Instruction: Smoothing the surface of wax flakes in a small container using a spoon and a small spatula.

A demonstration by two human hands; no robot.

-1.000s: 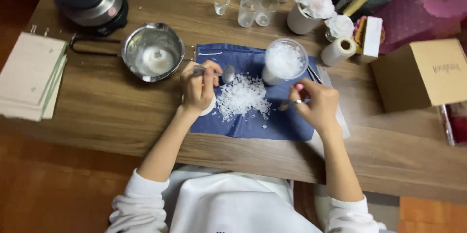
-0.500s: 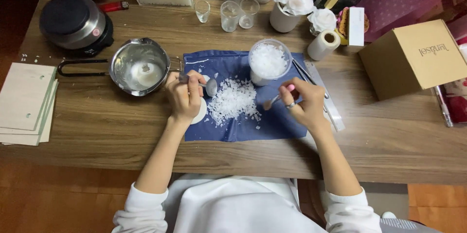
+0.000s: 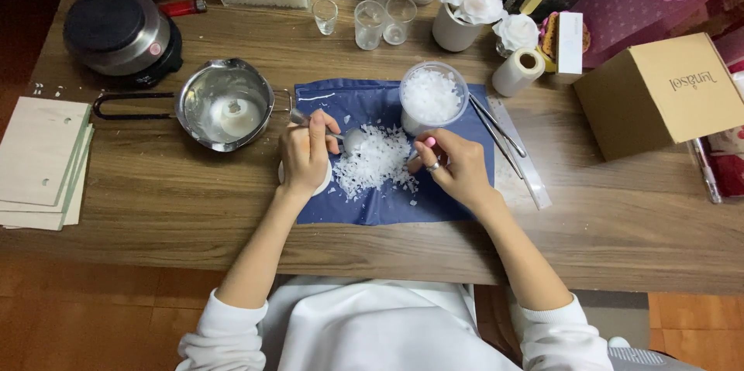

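Gripping the metal spoon [image 3: 350, 139] in left-hand [image 3: 304, 156] fingers, we nudged white wax flakes [image 3: 377, 160], heaped mid-frame on the blue cloth [image 3: 364, 204], with loosely curled, empty right-hand [image 3: 457, 170] fingers; shallow scoops seemed best.

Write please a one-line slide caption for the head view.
Left hand holds a metal spoon over white flakes on a blue cloth; right hand rests beside them.
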